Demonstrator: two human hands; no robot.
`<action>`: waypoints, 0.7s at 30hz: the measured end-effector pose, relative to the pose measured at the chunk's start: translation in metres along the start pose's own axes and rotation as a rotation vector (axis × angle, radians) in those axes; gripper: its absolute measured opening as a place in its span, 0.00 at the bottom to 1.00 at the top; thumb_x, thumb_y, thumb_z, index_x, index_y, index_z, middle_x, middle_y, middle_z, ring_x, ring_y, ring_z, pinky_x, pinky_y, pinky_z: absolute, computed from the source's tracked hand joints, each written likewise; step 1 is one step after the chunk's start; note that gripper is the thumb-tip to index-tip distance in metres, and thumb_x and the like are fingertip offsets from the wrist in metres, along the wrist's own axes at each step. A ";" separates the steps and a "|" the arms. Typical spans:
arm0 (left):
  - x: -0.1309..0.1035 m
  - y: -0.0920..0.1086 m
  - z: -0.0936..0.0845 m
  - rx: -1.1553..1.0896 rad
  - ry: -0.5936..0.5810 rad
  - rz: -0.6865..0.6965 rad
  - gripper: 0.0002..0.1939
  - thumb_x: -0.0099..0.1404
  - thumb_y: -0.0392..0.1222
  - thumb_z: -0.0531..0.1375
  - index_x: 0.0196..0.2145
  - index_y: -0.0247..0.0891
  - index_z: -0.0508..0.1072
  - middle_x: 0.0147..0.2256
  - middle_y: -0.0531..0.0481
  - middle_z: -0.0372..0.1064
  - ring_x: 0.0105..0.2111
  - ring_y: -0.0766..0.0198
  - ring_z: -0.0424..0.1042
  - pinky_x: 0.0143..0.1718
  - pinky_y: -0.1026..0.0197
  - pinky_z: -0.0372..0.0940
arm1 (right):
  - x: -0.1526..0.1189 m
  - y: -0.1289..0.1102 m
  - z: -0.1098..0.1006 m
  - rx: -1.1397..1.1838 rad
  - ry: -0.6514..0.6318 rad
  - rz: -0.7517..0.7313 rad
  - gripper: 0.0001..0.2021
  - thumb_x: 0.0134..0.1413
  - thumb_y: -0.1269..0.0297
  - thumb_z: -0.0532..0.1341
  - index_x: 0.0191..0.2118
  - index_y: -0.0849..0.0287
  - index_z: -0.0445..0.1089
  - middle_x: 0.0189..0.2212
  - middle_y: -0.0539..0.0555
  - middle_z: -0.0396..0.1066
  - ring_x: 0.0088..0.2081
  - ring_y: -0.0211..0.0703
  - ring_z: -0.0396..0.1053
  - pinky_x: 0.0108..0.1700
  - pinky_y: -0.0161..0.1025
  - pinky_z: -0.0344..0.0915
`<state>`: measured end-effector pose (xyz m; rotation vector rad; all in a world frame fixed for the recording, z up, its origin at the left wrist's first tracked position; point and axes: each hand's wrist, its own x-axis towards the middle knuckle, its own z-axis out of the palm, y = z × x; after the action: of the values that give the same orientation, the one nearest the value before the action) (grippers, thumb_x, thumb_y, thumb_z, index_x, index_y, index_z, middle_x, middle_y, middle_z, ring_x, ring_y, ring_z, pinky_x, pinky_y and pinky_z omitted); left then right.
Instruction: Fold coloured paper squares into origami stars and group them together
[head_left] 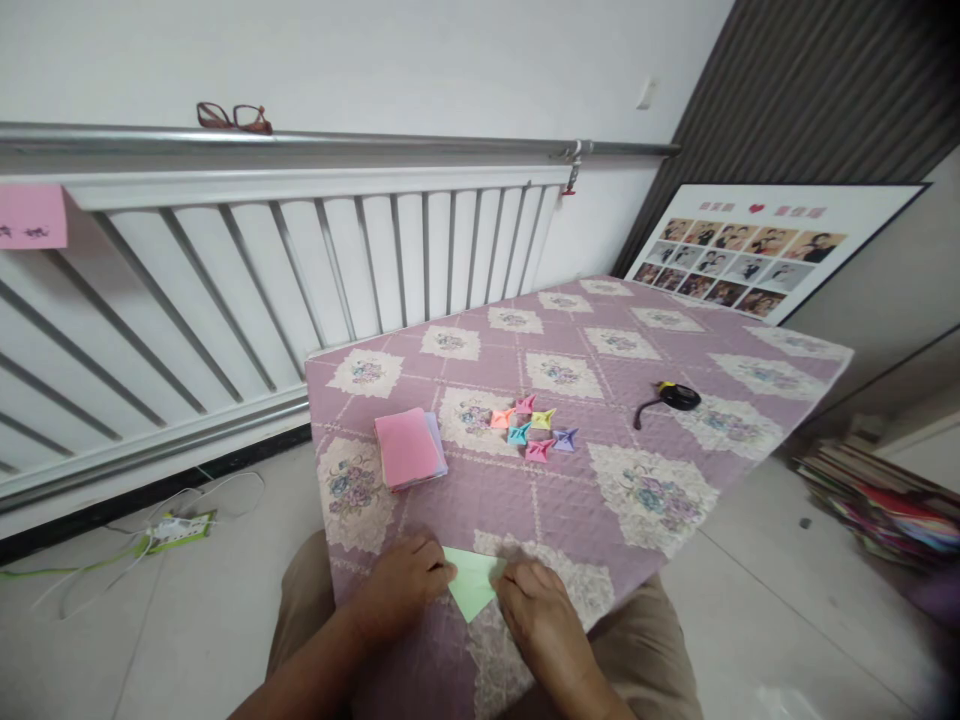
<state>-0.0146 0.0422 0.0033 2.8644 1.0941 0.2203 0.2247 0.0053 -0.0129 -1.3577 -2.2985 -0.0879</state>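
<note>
A light green sheet of paper (472,582), folded to a point toward me, lies on the table near its front edge. My left hand (409,585) is closed with thumb and fingers on the paper's left corner. On the right corner, my right hand (536,600) grips in the same way, fingers bent together. Beyond the hands sits a stack of square coloured papers (410,448), pink on top. To the right of the stack stands a cluster of several small folded paper pieces (538,448) in pink, orange, yellow, blue and purple.
A floral purple tablecloth (495,490) covers the table. Farther right lies a black object with a cord (679,397). Behind the table runs a white radiator (435,260), with glasses (234,118) on its pipe. A photo board (780,250) leans at the back right.
</note>
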 end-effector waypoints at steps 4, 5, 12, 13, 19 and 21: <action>0.000 0.004 -0.006 0.032 -0.086 -0.014 0.09 0.72 0.36 0.53 0.48 0.42 0.69 0.40 0.49 0.67 0.39 0.58 0.64 0.37 0.58 0.61 | -0.008 -0.002 -0.002 -0.013 -0.024 0.029 0.10 0.59 0.74 0.56 0.40 0.54 0.72 0.34 0.52 0.74 0.37 0.45 0.69 0.42 0.42 0.63; 0.000 0.006 -0.008 0.050 -0.100 -0.021 0.10 0.72 0.36 0.53 0.49 0.43 0.68 0.40 0.48 0.67 0.40 0.58 0.64 0.37 0.58 0.61 | -0.011 -0.003 -0.003 -0.019 -0.013 0.032 0.11 0.59 0.74 0.56 0.42 0.54 0.72 0.36 0.53 0.74 0.38 0.46 0.70 0.43 0.43 0.64; 0.006 0.017 -0.016 0.117 -0.184 -0.038 0.17 0.71 0.39 0.54 0.57 0.48 0.63 0.39 0.47 0.65 0.39 0.55 0.65 0.38 0.55 0.63 | -0.022 -0.009 -0.007 -0.059 0.009 0.110 0.12 0.56 0.70 0.59 0.45 0.53 0.72 0.42 0.55 0.76 0.44 0.53 0.72 0.46 0.49 0.64; 0.007 0.018 -0.016 0.117 -0.187 -0.038 0.18 0.71 0.39 0.54 0.57 0.49 0.62 0.39 0.47 0.65 0.39 0.55 0.65 0.38 0.55 0.63 | -0.020 -0.013 -0.006 -0.066 0.014 0.109 0.11 0.56 0.69 0.59 0.45 0.53 0.72 0.42 0.55 0.77 0.44 0.53 0.73 0.46 0.49 0.64; 0.002 0.020 -0.013 0.115 -0.165 -0.050 0.11 0.71 0.42 0.54 0.50 0.46 0.69 0.42 0.45 0.66 0.42 0.53 0.65 0.40 0.53 0.64 | -0.011 -0.041 0.012 -0.023 0.029 -0.046 0.20 0.59 0.68 0.56 0.57 0.56 0.65 0.50 0.54 0.76 0.51 0.49 0.72 0.52 0.48 0.62; -0.003 0.020 -0.009 0.105 -0.135 -0.058 0.13 0.71 0.41 0.54 0.53 0.45 0.67 0.44 0.45 0.66 0.42 0.53 0.66 0.41 0.52 0.64 | -0.014 -0.042 0.017 -0.016 0.001 -0.043 0.21 0.60 0.68 0.55 0.59 0.56 0.63 0.52 0.54 0.74 0.52 0.48 0.72 0.52 0.46 0.63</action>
<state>-0.0057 0.0255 0.0139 2.8820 1.1944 -0.0348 0.1890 -0.0222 -0.0266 -1.3155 -2.3316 -0.1216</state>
